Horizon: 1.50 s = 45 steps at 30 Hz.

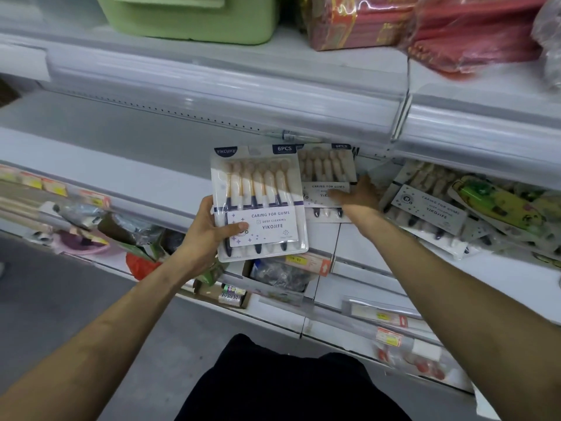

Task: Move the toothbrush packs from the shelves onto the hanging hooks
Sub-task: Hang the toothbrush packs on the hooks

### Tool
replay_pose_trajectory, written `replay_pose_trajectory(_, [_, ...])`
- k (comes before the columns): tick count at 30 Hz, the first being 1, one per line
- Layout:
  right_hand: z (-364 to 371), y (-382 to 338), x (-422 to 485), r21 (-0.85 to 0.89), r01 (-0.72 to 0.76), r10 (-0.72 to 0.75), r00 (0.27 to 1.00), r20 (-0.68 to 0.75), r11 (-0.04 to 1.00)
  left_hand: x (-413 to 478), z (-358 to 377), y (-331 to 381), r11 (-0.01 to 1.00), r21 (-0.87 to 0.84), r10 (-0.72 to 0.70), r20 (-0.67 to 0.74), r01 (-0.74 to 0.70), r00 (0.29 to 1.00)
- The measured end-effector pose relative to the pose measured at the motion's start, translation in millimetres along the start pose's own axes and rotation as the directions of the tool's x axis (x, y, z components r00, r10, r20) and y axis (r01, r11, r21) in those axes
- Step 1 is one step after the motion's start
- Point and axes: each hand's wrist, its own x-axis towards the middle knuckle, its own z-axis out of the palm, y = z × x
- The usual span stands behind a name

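Note:
My left hand (209, 229) grips a toothbrush pack (258, 202) by its lower left corner and holds it upright in front of the shelves. Just right of it a second toothbrush pack (328, 174) hangs under the shelf edge, and my right hand (358, 197) lies flat against its lower part with fingers spread. I cannot make out the hook itself above that pack. More toothbrush packs (428, 205) lie tilted in a pile on the shelf to the right.
A green plastic tub (188, 16) and red wrapped goods (425, 25) stand on the upper shelf. The white shelf edge (230, 95) runs across above the packs. Lower shelves hold mixed packaged goods (279, 275). Yellow-green packets (501, 205) lie at the far right.

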Motion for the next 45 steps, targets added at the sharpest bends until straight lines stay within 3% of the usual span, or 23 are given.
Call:
replay_pose_trajectory(3, [0,-6,-1,0.036,0.001,-0.001,1.000,0.014,0.999,-6,-10,0,1.000,0.006,-0.007,-0.023,0.007,1.000])
replay_pose_trajectory(8, [-10,-28,-42,0.312,0.013,-0.008,1.000,-0.017,0.950,-13,-31,0,1.000,-0.008,-0.018,-0.067,0.018,0.998])
replay_pose_trajectory(13, [-18,-37,-76,0.518,-0.091,0.077,0.996,0.049,0.851,-13,-46,6,0.999,-0.016,-0.034,-0.065,0.033,0.997])
replay_pose_trajectory(26, [-96,4,-171,0.654,-0.054,0.057,0.998,0.017,0.754,-20,-22,31,0.990,0.064,-0.133,0.173,0.123,0.976])
replay_pose_trajectory(34, [-173,88,-248,0.729,-0.059,0.116,0.993,-0.028,0.682,-57,63,25,0.984,0.165,-0.114,0.296,0.066,0.948])
replay_pose_trajectory(41, [-279,196,-338,0.765,-0.034,0.240,0.957,-0.160,0.643,-119,197,-15,0.984,0.179,-0.090,0.373,0.023,0.924])
replay_pose_trajectory(45, [-343,255,-386,0.765,-0.046,0.338,0.913,-0.229,0.643,-150,282,-38,0.971,0.241,-0.119,0.471,0.003,0.874])
